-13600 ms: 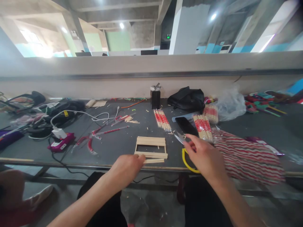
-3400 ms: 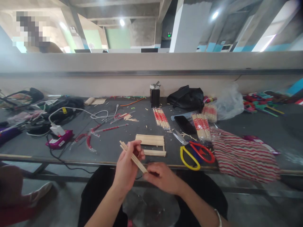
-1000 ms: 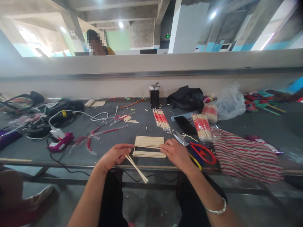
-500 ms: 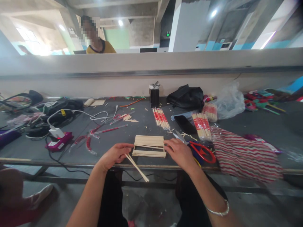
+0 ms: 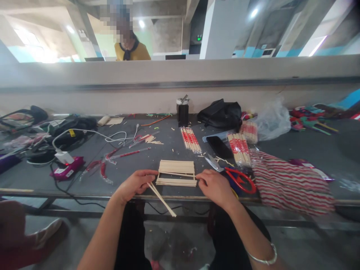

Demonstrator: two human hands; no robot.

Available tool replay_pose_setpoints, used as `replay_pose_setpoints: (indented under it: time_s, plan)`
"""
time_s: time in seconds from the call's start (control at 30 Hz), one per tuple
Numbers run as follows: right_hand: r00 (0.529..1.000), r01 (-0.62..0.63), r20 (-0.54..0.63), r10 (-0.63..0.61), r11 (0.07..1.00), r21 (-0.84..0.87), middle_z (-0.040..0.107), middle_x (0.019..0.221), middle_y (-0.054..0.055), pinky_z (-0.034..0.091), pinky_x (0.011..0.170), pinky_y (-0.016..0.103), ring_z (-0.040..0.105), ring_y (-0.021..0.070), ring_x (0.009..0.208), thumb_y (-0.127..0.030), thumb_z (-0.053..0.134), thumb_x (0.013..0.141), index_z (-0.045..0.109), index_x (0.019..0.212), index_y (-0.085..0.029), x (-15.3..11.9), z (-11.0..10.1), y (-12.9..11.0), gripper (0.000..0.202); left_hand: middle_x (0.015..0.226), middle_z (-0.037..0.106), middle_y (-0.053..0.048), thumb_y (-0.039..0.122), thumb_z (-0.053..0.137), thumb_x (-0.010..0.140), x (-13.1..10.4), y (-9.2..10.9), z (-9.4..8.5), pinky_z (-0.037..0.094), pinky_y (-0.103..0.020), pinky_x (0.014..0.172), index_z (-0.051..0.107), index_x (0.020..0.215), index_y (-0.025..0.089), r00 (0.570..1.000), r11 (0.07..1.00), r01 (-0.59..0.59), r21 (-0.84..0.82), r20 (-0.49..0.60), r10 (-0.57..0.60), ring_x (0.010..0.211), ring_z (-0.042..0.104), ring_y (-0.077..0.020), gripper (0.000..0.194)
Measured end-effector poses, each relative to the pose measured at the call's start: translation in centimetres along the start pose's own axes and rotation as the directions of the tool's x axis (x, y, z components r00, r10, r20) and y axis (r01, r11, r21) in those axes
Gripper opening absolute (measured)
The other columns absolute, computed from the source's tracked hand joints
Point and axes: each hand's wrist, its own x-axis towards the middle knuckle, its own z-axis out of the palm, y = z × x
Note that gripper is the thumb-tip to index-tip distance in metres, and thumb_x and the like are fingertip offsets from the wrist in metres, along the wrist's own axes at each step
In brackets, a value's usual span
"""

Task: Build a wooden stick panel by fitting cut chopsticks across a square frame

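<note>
a: state the position of the stick frame (image 5: pixel 176 166) and the hands.
b: the frame lies on the table (image 5: pixel 306 144), near the front edge, between the 2 hands; the left hand (image 5: pixel 137 183) is closed on the ends of at least 2 loose sticks (image 5: pixel 161 199), its index finger extended to the frame's left end; the right hand (image 5: pixel 215 186) is half curled at the right end; whether it grips the frame, i cannot tell.
a: why this arrangement?
b: the hands appear to brace opposite ends to align the sticks; holding the loose sticks low presumably frees the left index finger; the scissors (image 5: pixel 240 180), beside the right hand, seem placed for easy reach.
a: give the directions.
b: the frame's long axis runs left to right, roughly parallel to the table edge; the wider band is on the far side, the narrower band on the near side; 1 stick slants at the gap between; the loose sticks point rightward and toward the person, past the edge.
</note>
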Motion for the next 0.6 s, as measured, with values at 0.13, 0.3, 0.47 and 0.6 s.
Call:
replay_pose_setpoints:
  time_s: [0.13,0.3,0.47,0.6]
  plan:
    - [1.0,0.008,-0.004,-0.008,1.0,-0.004,0.069,0.088,0.003,0.043,0.079,0.027,0.062,0.0184,0.09,-0.014,0.047,0.084,0.072,0.095,-0.022,0.18,0.19,-0.01,0.029,0.048,0.032,0.01,0.038,0.071,0.07,0.05,0.01,0.06,0.006,-0.019,0.039,0.06,0.116,0.009,1.0,1.0,0.003,0.008,0.0,-0.003,0.041,0.02,-0.0023,0.056]
    - [1.0,0.015,0.002,-0.015,1.0,0.002,0.07,0.089,0.004,0.043,0.08,0.028,0.062,0.0186,0.091,-0.013,0.046,0.084,0.072,0.096,-0.021,0.45,0.38,0.17,0.029,0.048,0.033,0.009,0.038,0.071,0.069,0.07,-0.01,0.09,0.006,-0.02,0.039,0.06,0.115,0.008,1.0,1.0,-0.003,0.01,-0.009,0.003,0.04,0.021,-0.0024,0.056]
    - [1.0,0.014,-0.006,-0.014,1.0,0.011,0.069,0.089,0.004,0.044,0.079,0.027,0.062,0.0185,0.09,-0.013,0.046,0.085,0.071,0.096,-0.021,0.46,0.58,0.27,0.029,0.046,0.033,0.01,0.039,0.071,0.069,0.08,-0.06,0.09,0.005,-0.02,0.039,0.06,0.114,0.008,1.0,1.0,-0.001,0.001,-0.013,0.001,0.038,0.02,-0.0019,0.055]
    - [1.0,0.009,-0.03,-0.009,1.0,0.024,0.069,0.089,0.004,0.045,0.077,0.026,0.063,0.018,0.09,-0.014,0.046,0.085,0.071,0.096,-0.022,0.34,0.83,0.54,0.029,0.046,0.034,0.01,0.039,0.072,0.068,0.12,-0.11,0.09,0.005,-0.02,0.039,0.061,0.113,0.009,1.0,1.0,0.0,-0.005,-0.016,0.0,0.038,0.021,-0.0018,0.056]
